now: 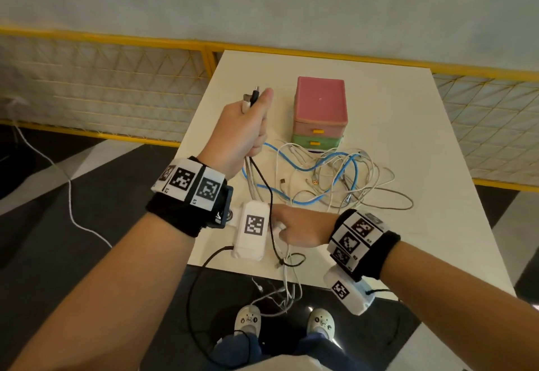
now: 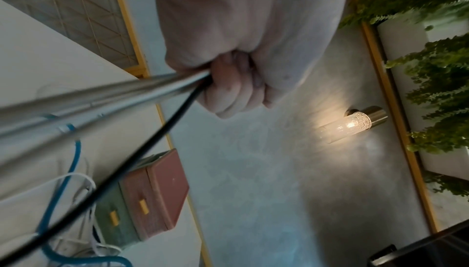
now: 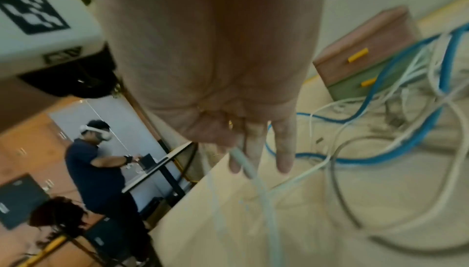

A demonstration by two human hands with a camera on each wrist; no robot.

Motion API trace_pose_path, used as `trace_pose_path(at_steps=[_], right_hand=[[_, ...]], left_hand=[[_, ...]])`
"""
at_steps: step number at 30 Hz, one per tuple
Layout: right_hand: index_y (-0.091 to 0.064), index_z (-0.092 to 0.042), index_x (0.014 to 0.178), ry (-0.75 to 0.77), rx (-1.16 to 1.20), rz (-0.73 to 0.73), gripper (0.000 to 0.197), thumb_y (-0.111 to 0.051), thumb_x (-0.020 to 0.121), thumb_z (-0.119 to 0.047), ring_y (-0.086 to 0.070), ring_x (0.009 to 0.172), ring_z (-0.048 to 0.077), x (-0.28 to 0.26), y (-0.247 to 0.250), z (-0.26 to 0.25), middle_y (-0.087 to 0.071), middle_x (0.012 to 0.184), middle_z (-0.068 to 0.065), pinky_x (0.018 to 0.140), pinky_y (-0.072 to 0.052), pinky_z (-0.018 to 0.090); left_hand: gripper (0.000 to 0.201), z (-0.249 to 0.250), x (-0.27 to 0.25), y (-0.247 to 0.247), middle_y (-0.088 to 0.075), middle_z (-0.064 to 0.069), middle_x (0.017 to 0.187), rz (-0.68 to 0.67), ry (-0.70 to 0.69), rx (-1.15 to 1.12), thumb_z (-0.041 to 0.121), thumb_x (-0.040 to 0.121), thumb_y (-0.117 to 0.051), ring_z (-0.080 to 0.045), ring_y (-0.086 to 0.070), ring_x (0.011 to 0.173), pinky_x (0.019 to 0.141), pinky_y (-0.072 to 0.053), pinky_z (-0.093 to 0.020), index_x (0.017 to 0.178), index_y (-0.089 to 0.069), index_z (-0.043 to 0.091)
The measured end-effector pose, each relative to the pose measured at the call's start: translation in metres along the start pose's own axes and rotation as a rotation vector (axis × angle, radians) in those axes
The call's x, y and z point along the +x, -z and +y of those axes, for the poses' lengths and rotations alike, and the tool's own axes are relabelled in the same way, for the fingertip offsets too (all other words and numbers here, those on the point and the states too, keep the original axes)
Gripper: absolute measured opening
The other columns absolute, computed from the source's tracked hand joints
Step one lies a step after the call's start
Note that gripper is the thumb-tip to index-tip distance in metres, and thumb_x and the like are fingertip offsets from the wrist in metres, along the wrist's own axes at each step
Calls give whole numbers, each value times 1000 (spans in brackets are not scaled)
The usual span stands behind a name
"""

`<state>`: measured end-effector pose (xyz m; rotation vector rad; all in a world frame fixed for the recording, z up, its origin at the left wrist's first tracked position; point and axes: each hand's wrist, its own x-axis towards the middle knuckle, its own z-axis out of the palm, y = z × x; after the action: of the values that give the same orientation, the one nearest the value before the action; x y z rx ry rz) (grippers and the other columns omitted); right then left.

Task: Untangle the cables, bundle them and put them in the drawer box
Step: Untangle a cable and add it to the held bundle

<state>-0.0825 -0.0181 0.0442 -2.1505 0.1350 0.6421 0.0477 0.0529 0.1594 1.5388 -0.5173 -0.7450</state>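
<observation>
Blue, white and grey cables [image 1: 329,178] lie in a loose tangle on the cream table [image 1: 408,108], spread at about 6 o'clock from the drawer box [image 1: 320,114] and touching its lowest front. The drawer box stands upright near the table's middle, pink on top and green beneath, each drawer with a yellow handle and both drawers closed.

The left hand [image 1: 245,128] is raised above the table at 9 o'clock from the box, its fingers curled into a fist round a bunch of cable ends; a black cable [image 1: 264,178] and several pale ones run down out of the fist, and plug tips stick up above the thumb. In the left wrist view the same fist [image 2: 233,90] clamps those strands tightly.

The right hand [image 1: 300,229] sits low at the table's near edge, at 6 o'clock from the tangle. A pale cable [image 3: 243,163] passes between its fingers [image 3: 284,151], which point down almost straight; whether they pinch it cannot be told. More white strands hang over the table edge towards the floor.
</observation>
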Motion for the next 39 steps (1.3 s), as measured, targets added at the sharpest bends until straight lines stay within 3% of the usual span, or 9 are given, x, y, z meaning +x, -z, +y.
trace_pose_path(at_steps=[5, 8, 14, 19, 22, 27, 33, 37, 39], right_hand=[[-47, -11, 127, -295, -204, 328, 39, -42, 88, -3, -50, 111, 37, 21, 28, 28, -43, 126, 17, 96, -40, 40], [-49, -11, 125, -380, -264, 268, 35, -43, 91, -7, -51, 115, 35, 33, 29, 42, -50, 129, 15, 96, -42, 39], [-65, -12, 107, -331, -417, 174, 28, -61, 88, -33, -49, 109, 28, 47, 19, 49, -50, 112, 9, 98, -41, 35], [-72, -5, 88, -168, -131, 647, 37, -51, 96, -34, -55, 78, 14, 32, 54, 30, -54, 88, 3, 76, -43, 29], [-68, -4, 81, -36, 139, 723, 33, -52, 96, -28, -63, 56, 5, 18, 76, 15, -66, 70, -1, 57, -51, 21], [-70, -3, 85, 114, 240, 865, 31, -54, 95, -28, -72, 67, 17, -12, 102, -1, -72, 77, 10, 65, -60, 30], [-65, -30, 73, 84, 218, 913, 23, -56, 93, -27, -71, 67, 19, -42, 109, 3, -70, 74, 5, 71, -60, 36], [-67, -21, 100, -12, 26, 976, 13, -58, 91, -21, -65, 72, 16, -47, 112, 10, -66, 84, -1, 71, -53, 32], [-60, -16, 121, 45, -114, 1045, 33, -62, 88, -18, -53, 85, 7, -47, 114, 9, -59, 100, -5, 77, -41, 21]], left_hand=[[47, -8, -1, -2, -22, 9, 43, -16, 60, 77, 36, 100, -49, -10, -17, 37, 41, -13, -22, 61, -27, 22], [49, -12, 0, -1, -22, 8, 44, 10, 85, 75, 39, 100, -49, -10, -18, 38, 41, -14, -22, 60, -26, 23], [45, -21, 7, 14, -28, 7, 48, 108, 108, 77, 39, 100, -48, -9, -21, 39, 41, -18, -22, 63, -30, 21], [46, -35, 12, 27, -44, 1, 53, 101, 148, 296, 47, 98, -46, -9, -32, 38, 40, -29, -20, 83, -69, 10], [42, -40, 15, 19, -41, -3, 60, 33, 141, 374, 48, 98, -45, -10, -35, 44, 39, -31, -16, 104, -72, 16], [40, -42, 22, 4, -53, -10, 77, -131, 36, 385, 48, 98, -46, -14, -30, 44, 43, -25, -22, 77, -68, 22], [35, -27, 37, -2, -64, 5, 85, -158, -143, 565, 37, 101, -47, 4, -44, 39, 42, -30, -10, 103, -73, 14], [32, -22, 44, -15, -60, 4, 75, -169, -249, 676, 32, 101, -49, 5, -44, 42, 49, -31, -14, 93, -72, 13], [30, -18, 43, -24, -54, 11, 63, -216, -287, 682, 31, 100, -51, 2, -44, 45, 50, -30, -16, 77, -68, 22]])
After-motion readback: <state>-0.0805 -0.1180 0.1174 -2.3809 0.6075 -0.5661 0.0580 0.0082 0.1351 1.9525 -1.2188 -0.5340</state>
